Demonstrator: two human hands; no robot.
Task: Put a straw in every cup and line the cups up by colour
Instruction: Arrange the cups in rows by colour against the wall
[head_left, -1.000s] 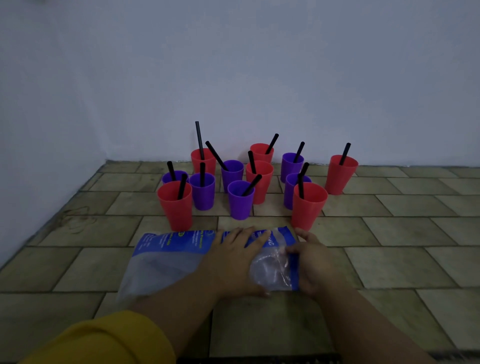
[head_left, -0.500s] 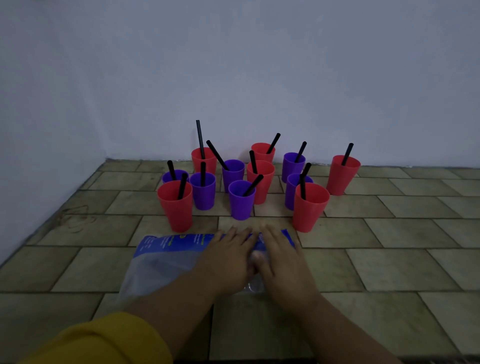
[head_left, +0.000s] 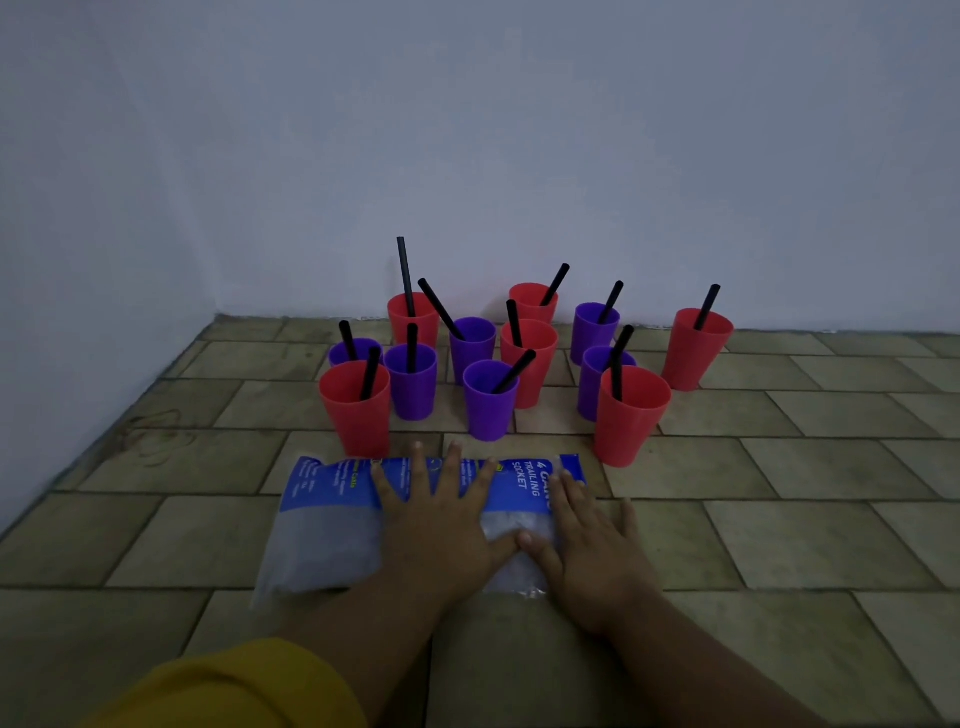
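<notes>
Straws (head_left: 405, 275) in all cups (head_left: 356, 408)

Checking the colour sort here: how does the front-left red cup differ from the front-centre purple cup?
Apart from colour, the front-left red cup looks taller and wider than the front-centre purple cup. The red cup's straw stands nearly upright, while the purple cup's straw leans far right over its rim. Both cups stand upright on the tiled floor, each holding one black straw.
</notes>
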